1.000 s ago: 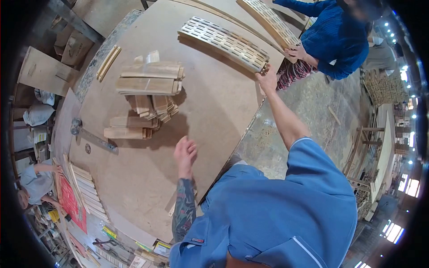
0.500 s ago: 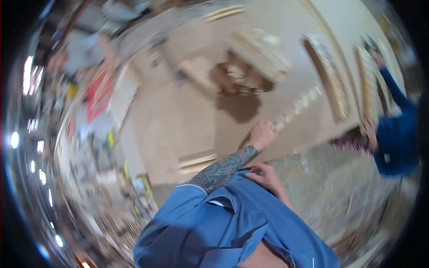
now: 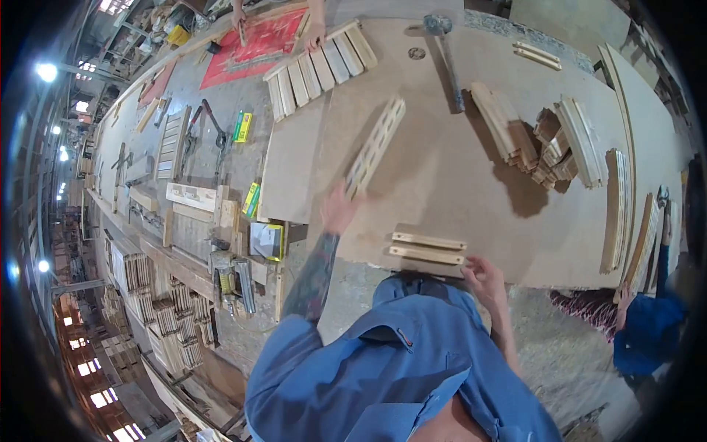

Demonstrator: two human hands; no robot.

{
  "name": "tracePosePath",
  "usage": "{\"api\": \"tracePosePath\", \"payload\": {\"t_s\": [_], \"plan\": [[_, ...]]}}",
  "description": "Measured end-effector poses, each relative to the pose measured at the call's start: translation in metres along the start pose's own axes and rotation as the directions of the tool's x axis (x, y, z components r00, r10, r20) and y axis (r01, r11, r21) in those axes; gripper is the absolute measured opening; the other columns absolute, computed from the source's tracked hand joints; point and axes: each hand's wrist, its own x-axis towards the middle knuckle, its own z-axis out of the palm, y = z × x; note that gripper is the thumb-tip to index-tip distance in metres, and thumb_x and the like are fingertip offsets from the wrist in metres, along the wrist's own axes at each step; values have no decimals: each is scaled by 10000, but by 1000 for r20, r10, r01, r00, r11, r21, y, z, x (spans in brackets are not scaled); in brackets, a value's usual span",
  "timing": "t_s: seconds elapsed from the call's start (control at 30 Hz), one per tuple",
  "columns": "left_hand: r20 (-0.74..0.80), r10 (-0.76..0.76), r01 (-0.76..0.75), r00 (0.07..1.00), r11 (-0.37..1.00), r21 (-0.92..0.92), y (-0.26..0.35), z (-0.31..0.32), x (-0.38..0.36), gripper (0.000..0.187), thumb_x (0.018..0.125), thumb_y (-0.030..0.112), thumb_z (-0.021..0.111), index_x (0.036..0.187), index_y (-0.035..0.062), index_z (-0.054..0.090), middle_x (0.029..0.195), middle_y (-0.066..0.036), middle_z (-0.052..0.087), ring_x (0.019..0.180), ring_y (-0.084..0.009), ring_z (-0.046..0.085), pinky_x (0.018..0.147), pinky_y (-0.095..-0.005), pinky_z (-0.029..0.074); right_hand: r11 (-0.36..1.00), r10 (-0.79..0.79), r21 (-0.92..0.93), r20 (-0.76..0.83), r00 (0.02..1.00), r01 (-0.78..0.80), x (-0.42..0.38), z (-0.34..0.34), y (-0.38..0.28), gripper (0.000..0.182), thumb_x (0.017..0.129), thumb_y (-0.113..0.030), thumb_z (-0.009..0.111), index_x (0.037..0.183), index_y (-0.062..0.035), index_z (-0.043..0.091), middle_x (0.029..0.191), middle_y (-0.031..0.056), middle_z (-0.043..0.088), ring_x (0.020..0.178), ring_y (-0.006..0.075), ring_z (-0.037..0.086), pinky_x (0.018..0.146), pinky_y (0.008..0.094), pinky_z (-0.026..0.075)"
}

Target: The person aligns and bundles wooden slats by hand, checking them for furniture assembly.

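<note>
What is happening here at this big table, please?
A person in a blue shirt stands at a large wooden table. The left hand grips one end of a slotted wooden strip lying on the board. The right hand rests by two short wooden bars at the near edge. A hammer and stacked wood pieces lie farther off.

The tattooed left arm stretches toward frame centre, left hand (image 3: 339, 208) closed in a grip. The right hand (image 3: 482, 278) sits lower right of centre, fingers loosely curled.
</note>
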Motion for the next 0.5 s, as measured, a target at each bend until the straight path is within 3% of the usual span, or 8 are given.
{"api": "tracePosePath", "payload": {"t_s": [0.07, 0.2, 0.23, 0.3, 0.33, 0.4, 0.43, 0.5], "plan": [[-91, -106, 102, 990, 994, -42, 13, -40, 26, 662, 795, 567, 683, 1288, 140, 573, 1031, -202, 691, 932, -402, 670, 782, -505, 524, 983, -66, -164, 117, 991, 84, 4, 15, -34, 351, 842, -120, 727, 1159, -3, 636, 950, 115, 700, 825, 195, 673, 766, 338, 543], [-391, 214, -162, 895, 973, 162, -36, -90, 14, 353, 857, 392, 703, 1113, 152, 673, 875, -140, 700, 814, -322, 693, 702, -426, 543, 967, -149, -220, -72, 986, 130, 3, 18, -26, 474, 795, -115, 762, 1238, -56, 606, 1094, 127, 675, 1006, 273, 633, 892, 387, 502], [-351, 229, -186, 908, 971, 153, -34, -88, -3, 353, 857, 392, 703, 1113, 152, 673, 875, -140, 700, 814, -322, 693, 702, -426, 543, 955, -155, -275, -156, 976, 108, 4, 16, -28, 554, 773, -123, 779, 1290, -83, 581, 1182, 137, 650, 1109, 297, 602, 961, 411, 471], [-117, 390, -390, 913, 921, 28, -18, -80, -31, 238, 855, 291, 711, 1048, 153, 692, 892, -97, 691, 784, -306, 672, 700, -391, 545, 826, -386, -520, -236, 892, 220, 8, 17, -61, 723, 733, -150, 803, 1391, -136, 503, 1349, 147, 553, 1266, 309, 502, 1059, 450, 389], [-48, 483, -486, 874, 872, -60, -3, -72, -45, 246, 828, 261, 733, 1038, 137, 701, 940, -88, 691, 822, -302, 665, 712, -392, 543, 828, -368, -529, -262, 892, 186, 12, 20, -65, 723, 733, -150, 803, 1391, -136, 503, 1349, 147, 553, 1266, 309, 502, 1059, 450, 389], [66, 656, -636, 752, 748, -187, 21, -46, -65, 249, 791, 235, 758, 1013, 131, 712, 988, -65, 689, 870, -284, 654, 729, -388, 540, 610, -476, -753, -100, 874, 246, 19, 19, -63, 803, 729, -191, 803, 1446, -165, 445, 1443, 177, 457, 1357, 338, 405, 1107, 467, 334], [119, 729, -697, 675, 681, -224, 26, -31, -72, 242, 781, 240, 760, 997, 141, 713, 989, -50, 687, 881, -269, 651, 734, -383, 539, 610, -460, -764, -125, 879, 210, 20, 17, -49, 803, 729, -191, 803, 1446, -165, 445, 1443, 177, 457, 1357, 338, 405, 1107, 467, 334], [195, 762, -723, 618, 648, -240, 33, -7, -82, 231, 776, 244, 760, 983, 150, 714, 980, -38, 680, 893, -258, 643, 735, -381, 536, 486, -397, -825, 85, 914, 287, 30, 16, -8, 663, 756, -222, 772, 1371, -179, 528, 1360, 119, 550, 1268, 313, 495, 1072, 457, 380]]}}
